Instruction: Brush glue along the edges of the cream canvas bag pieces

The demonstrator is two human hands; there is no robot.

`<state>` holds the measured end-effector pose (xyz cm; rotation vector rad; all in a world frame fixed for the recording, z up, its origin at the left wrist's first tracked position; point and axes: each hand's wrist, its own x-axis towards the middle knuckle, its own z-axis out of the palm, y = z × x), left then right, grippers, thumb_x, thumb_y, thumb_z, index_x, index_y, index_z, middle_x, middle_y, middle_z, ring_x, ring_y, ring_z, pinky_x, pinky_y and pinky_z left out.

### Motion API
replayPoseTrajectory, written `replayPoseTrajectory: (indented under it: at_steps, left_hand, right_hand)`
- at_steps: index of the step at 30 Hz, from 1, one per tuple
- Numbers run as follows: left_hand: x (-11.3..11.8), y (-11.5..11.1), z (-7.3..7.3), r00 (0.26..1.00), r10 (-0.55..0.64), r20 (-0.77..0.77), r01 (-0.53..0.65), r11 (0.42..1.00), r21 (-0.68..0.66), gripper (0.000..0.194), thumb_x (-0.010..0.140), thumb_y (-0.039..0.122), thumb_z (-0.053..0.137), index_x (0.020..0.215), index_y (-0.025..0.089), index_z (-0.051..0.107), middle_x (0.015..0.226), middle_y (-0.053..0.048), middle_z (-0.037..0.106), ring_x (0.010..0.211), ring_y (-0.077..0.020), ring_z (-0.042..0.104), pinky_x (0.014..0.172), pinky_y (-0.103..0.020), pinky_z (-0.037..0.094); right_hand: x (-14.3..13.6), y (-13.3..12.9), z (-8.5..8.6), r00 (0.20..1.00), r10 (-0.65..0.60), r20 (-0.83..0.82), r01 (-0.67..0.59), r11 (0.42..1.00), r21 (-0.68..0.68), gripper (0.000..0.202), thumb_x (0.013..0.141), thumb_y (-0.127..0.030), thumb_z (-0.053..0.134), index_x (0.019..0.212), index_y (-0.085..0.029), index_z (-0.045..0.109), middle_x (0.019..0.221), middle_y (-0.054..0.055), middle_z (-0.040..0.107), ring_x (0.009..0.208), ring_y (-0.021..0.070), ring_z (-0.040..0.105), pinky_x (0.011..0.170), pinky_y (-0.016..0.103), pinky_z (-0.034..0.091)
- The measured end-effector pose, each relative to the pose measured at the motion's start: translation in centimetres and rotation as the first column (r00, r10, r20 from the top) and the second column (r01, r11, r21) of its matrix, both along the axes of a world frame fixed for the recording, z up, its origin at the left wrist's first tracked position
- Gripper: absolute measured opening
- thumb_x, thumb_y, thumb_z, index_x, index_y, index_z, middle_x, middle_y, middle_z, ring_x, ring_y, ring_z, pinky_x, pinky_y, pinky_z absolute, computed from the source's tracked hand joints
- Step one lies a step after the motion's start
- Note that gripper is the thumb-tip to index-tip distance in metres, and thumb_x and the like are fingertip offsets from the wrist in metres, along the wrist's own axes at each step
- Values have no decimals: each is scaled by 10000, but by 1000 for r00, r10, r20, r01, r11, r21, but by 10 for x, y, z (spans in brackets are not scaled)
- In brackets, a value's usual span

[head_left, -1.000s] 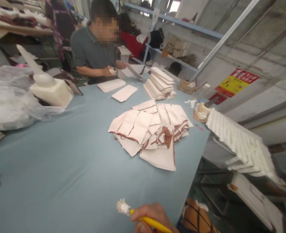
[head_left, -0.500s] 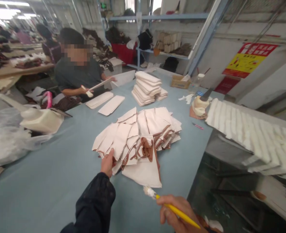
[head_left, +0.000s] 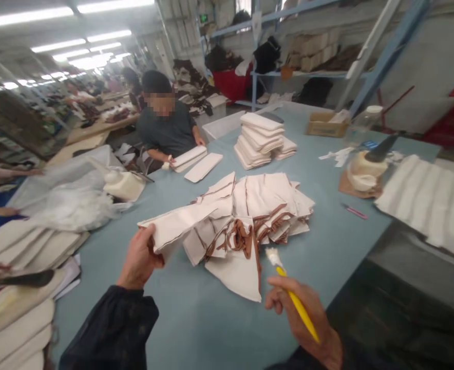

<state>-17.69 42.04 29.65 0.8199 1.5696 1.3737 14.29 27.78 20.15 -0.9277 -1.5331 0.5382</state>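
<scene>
My left hand (head_left: 140, 257) is closed on the near end of a cream fabric piece (head_left: 181, 221), thumb on top, and that end is raised off the pile. The far end of the piece still lies against the heap of cream pieces with brown edges (head_left: 265, 192) in the middle of the table. One cream piece (head_left: 234, 275) with a brown edge sticks out toward me from the heap. In my right hand (head_left: 304, 308) is a brush with a yellow handle (head_left: 300, 311); its bristles carry white paste and point up, just right of that piece, apart from it.
Across the blue-grey table (head_left: 188, 329), a co-worker (head_left: 167, 126) handles flat cream pieces (head_left: 190, 158). A stack of cream pieces (head_left: 258, 141) stands behind the heap. At right are a glue-smeared pot (head_left: 365, 172), a pink cutter (head_left: 356, 211) and white strips (head_left: 427, 200). Cream pieces (head_left: 22, 246) lie at left.
My left hand has lifted the end of a cream piece from the heap and drawn it left. My right hand has brought the brush up beside the heap. The view has turned left.
</scene>
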Motion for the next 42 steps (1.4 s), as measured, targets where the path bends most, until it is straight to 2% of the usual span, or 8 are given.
replayPoseTrajectory:
  at_steps: [8,13,18,21,29,33,37,42]
  left_hand:
    - [-4,-127,58,960,30,278,-16,998,-54,219,700,254,802,813,147,649,640,2,667,531,-171,629,490,-248,513]
    - [-24,-185,54,920,-32,390,44,999,-22,429,573,406,950,736,175,627,613,35,615,529,-128,567,470,-200,457]
    - [-71,-239,45,954,-254,159,265,963,-48,646,784,832,624,712,192,666,661,-9,604,637,-154,554,641,-244,517]
    - [-90,-266,40,902,-406,-150,407,913,-26,559,856,726,639,946,189,766,823,-51,677,786,-207,585,773,-298,522]
    - [-76,-273,14,909,-367,-200,378,926,19,386,890,536,694,967,172,796,890,-88,723,815,-224,597,739,-288,513]
    - [-68,-272,19,917,-399,19,399,917,10,399,826,536,782,1034,196,796,801,-72,724,814,-245,643,726,-288,544]
    - [-64,-272,20,936,-343,78,347,937,-43,429,787,517,823,1095,220,796,842,-81,747,853,-272,679,739,-297,581]
    - [-49,-268,21,943,-312,117,318,947,-41,470,672,432,908,1069,202,807,995,-111,782,998,-328,694,807,-314,595]
  right_hand:
    - [-87,44,60,970,-7,245,-100,901,422,246,992,-316,637,1210,-203,630,1115,122,801,1016,249,774,860,361,624]
    - [-166,29,58,931,65,360,-242,849,470,149,1032,-300,531,1072,-202,636,844,70,778,695,202,728,620,305,553]
    - [-190,4,51,896,142,421,-341,826,449,202,1073,-294,467,993,-192,621,695,28,703,554,157,643,530,266,458]
    - [-193,-10,56,866,147,477,-368,835,409,212,1076,-315,485,975,-197,629,689,18,696,559,150,638,540,259,446]
    - [-178,-26,54,841,327,430,-438,879,190,340,1070,-467,492,1095,-175,664,772,35,706,647,157,652,622,275,481]
    - [-150,-19,77,936,353,-4,-353,936,9,495,1046,-607,437,1253,-199,626,721,-9,630,602,141,569,581,268,443]
    - [-138,-21,109,800,289,-525,-425,891,-157,476,1026,-631,427,925,-212,629,487,-83,425,410,92,333,424,212,240]
    - [-138,-30,117,719,246,-650,-504,829,-243,474,934,-677,548,806,-221,535,438,-127,284,379,65,219,409,187,185]
